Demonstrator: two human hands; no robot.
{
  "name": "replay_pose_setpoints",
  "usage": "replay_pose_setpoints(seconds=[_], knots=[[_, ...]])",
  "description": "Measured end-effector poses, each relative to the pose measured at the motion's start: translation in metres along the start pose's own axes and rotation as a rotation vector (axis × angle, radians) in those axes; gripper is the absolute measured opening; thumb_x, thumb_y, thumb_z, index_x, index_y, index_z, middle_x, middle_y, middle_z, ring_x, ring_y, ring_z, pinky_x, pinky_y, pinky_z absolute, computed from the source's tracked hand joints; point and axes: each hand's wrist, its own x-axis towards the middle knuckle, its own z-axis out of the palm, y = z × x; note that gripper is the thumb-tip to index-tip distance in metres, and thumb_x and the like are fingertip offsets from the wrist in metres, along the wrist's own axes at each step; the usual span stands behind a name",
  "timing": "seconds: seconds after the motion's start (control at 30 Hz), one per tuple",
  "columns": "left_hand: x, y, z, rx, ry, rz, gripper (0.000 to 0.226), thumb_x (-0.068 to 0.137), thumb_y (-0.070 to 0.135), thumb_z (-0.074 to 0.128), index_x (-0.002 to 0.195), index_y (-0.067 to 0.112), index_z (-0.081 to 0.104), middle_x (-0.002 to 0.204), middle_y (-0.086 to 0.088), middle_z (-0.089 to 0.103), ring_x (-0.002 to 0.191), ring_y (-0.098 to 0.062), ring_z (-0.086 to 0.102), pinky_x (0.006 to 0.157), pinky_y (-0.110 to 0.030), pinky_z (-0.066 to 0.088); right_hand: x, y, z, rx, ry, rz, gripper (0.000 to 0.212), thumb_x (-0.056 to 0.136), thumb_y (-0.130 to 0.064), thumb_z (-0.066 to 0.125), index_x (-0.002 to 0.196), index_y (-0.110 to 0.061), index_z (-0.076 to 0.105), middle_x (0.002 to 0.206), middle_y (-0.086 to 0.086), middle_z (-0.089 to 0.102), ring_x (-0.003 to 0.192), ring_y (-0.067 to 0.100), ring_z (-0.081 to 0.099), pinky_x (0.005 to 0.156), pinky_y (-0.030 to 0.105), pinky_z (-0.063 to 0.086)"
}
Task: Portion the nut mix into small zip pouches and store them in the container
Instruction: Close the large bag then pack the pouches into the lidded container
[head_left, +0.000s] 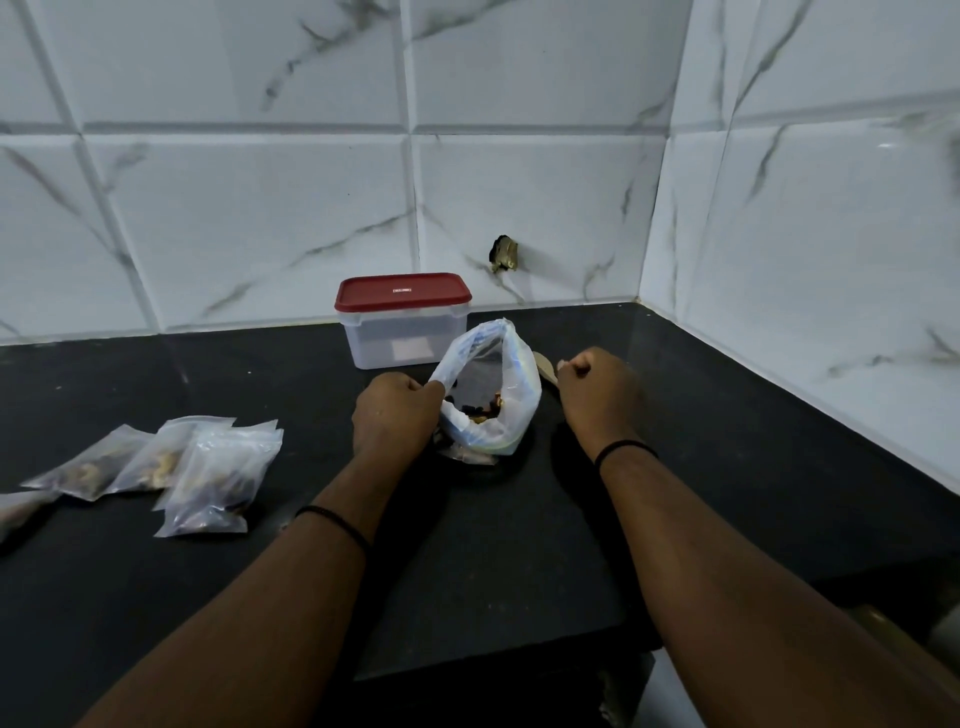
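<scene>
Left hand (395, 410) pinching rim of clear plastic nut-mix bag (488, 389), long axis upright, mouth gaping toward me; right hand (597, 389) clenched round beige spoon handle (545, 366).

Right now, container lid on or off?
On. The red lid sits flat over the clear container at the back of the counter; whether it is latched cannot be told.

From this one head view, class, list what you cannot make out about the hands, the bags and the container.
- Right hand: fist turned away hides how it grips the wooden spoon.
- Big bag: its folds hide how much nut mix is left.
- Container: frosted walls blur the contents.
- Filled pouches: the leftmost is cut off by the picture's edge.
- Left hand: hides the small pouch beneath.
</scene>
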Motion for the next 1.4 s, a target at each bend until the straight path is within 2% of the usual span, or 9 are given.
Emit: replay_pose_setpoints(seconds=[0.13, 0.27, 0.37, 0.53, 0.8, 0.93, 1.17, 1.3, 1.4], knots=[[-0.001, 0.001, -0.004, -0.015, -0.014, 0.018, 0.021, 0.091, 0.021, 0.057, 0.078, 0.009, 0.069, 0.072, -0.007, 0.070, 0.064, -0.021, 0.068, 0.060, -0.036, 0.057, -0.011, -0.018, 0.000, 0.098, -0.079, 0.019, 0.045, 0.092, -0.052, 0.054, 0.067, -0.014, 0.057, 0.067, 0.000, 0.062, 0.067, 0.021, 0.060, 0.062, 0.034, 0.047], [-0.003, 0.002, -0.008, -0.299, -0.078, -0.096, 0.021, 0.087, 0.016, 0.058, 0.079, -0.001, 0.067, 0.069, -0.017, 0.065, 0.054, -0.026, 0.058, 0.053, -0.034, 0.052, -0.023, -0.032, -0.001, 0.355, -0.269, 0.147, 0.040, 0.087, -0.044, 0.066, 0.061, -0.016, 0.053, 0.059, 0.000, 0.056, 0.051, 0.019, 0.054, 0.045, 0.029, 0.043], [-0.006, 0.004, -0.018, -0.490, -0.184, -0.179, 0.020, 0.091, 0.019, 0.058, 0.083, 0.003, 0.067, 0.063, -0.011, 0.059, 0.050, -0.019, 0.048, 0.048, -0.026, 0.036, -0.025, -0.036, -0.008, 0.677, -0.444, 0.315, 0.016, 0.089, -0.029, 0.068, 0.083, -0.016, 0.063, 0.065, 0.004, 0.054, 0.047, 0.015, 0.046, 0.040, 0.024, 0.040], [-0.003, 0.002, -0.032, -0.601, -0.293, -0.293, 0.020, 0.093, 0.014, 0.058, 0.107, 0.003, 0.065, 0.087, -0.015, 0.069, 0.068, -0.025, 0.062, 0.060, -0.033, 0.046, -0.029, -0.035, -0.026, 1.065, -0.735, 0.523, 0.020, 0.090, -0.014, 0.069, 0.109, -0.007, 0.064, 0.077, 0.010, 0.065, 0.062, 0.017, 0.063, 0.052, 0.025, 0.056], [-0.007, -0.002, -0.030, -0.580, -0.290, -0.275, 0.021, 0.092, 0.008, 0.061, 0.104, -0.007, 0.068, 0.094, -0.025, 0.072, 0.083, -0.039, 0.070, 0.081, -0.049, 0.060, -0.038, -0.034, -0.028, 0.985, -0.693, 0.526, 0.022, 0.088, -0.008, 0.073, 0.103, 0.004, 0.062, 0.072, 0.012, 0.064, 0.052, 0.014, 0.062, 0.048, 0.022, 0.055], [-0.009, 0.000, -0.034, -0.584, -0.375, -0.209, 0.019, 0.090, 0.012, 0.059, 0.102, -0.001, 0.066, 0.071, -0.012, 0.069, 0.057, -0.022, 0.063, 0.048, -0.026, 0.045, -0.038, -0.034, -0.024, 0.964, -0.651, 0.536, 0.027, 0.085, -0.014, 0.077, 0.104, 0.000, 0.064, 0.067, 0.007, 0.061, 0.051, 0.013, 0.058, 0.045, 0.021, 0.052], [-0.004, -0.003, -0.047, -0.644, -0.765, -0.069, 0.047, 0.072, 0.002, 0.075, 0.117, -0.004, 0.063, 0.093, -0.014, 0.070, 0.069, -0.015, 0.061, 0.046, -0.018, 0.044, -0.037, -0.038, -0.024, 0.993, -0.631, 0.562, 0.021, 0.096, -0.019, 0.062, 0.106, 0.000, 0.062, 0.077, 0.012, 0.068, 0.050, 0.014, 0.066, 0.044, 0.022, 0.052], [-0.003, 0.002, -0.042, -0.819, -0.651, -0.137, 0.016, 0.079, 0.007, 0.066, 0.094, 0.001, 0.067, 0.073, -0.005, 0.070, 0.051, -0.004, 0.058, 0.036, -0.010, 0.030, -0.036, -0.040, -0.023, 0.921, -0.688, 0.583, 0.032, 0.097, -0.030, 0.062, 0.107, 0.000, 0.061, 0.058, 0.008, 0.060, 0.039, 0.010, 0.056, 0.032, 0.018, 0.042], [0.002, 0.006, -0.042, -1.012, -0.558, -0.205, 0.010, 0.092, 0.007, 0.058, 0.098, 0.002, 0.063, 0.069, -0.004, 0.069, 0.044, -0.004, 0.056, 0.030, -0.010, 0.024, -0.035, -0.044, -0.025, 0.899, -0.749, 0.592, 0.025, 0.096, -0.033, 0.061, 0.089, -0.008, 0.059, 0.051, -0.001, 0.057, 0.037, 0.008, 0.054, 0.031, 0.016, 0.035]])
